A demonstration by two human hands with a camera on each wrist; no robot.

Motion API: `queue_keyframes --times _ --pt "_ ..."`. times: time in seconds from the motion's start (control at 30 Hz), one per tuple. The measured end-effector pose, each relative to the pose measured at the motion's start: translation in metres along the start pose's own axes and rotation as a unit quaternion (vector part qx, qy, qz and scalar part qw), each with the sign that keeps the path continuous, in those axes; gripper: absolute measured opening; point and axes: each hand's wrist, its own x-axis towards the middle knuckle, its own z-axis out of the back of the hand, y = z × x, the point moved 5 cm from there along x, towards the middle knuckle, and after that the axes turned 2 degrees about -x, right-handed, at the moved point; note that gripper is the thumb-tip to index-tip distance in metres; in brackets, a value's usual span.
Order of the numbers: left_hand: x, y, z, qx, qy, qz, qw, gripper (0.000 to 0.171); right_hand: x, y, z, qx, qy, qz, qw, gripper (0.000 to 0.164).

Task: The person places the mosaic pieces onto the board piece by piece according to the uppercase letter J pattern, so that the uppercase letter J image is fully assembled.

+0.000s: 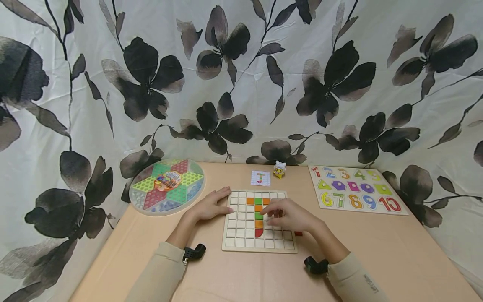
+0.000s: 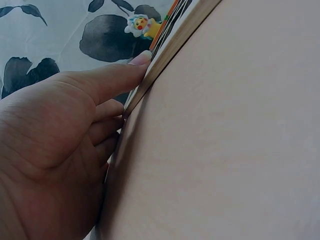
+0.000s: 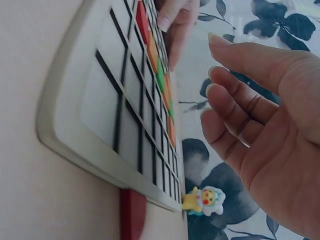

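A wooden grid board lies flat on the table, with a T-shaped run of orange, green and red tiles set in its squares. A red piece with a rounded corner ends the column. My left hand rests at the board's left edge, its thumb touching the rim and its fingers stretched out beside it. Over the board's right half hovers my right hand, its fingers loosely bent; the right wrist view shows nothing between them. Another red piece lies against the board's right side, mostly hidden in the head view.
Behind the board are a small pattern card and a yellow-and-white figurine. A round star-patterned game board stands at the left, a number-and-shape puzzle board at the right. A floral curtain hangs behind the table.
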Motion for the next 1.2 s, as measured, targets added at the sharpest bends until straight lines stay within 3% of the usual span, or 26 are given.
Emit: queue_keyframes --times 0.53,1.2 --pt "-0.001 0.000 0.000 -0.003 -0.001 -0.003 1.0000 0.084 -0.015 -0.012 0.029 -0.005 -0.030 -0.047 0.998 0.024" --pt "0.000 0.000 0.000 0.001 0.000 -0.002 1.0000 0.084 -0.034 -0.049 0.043 0.070 0.029 -0.062 0.995 0.021"
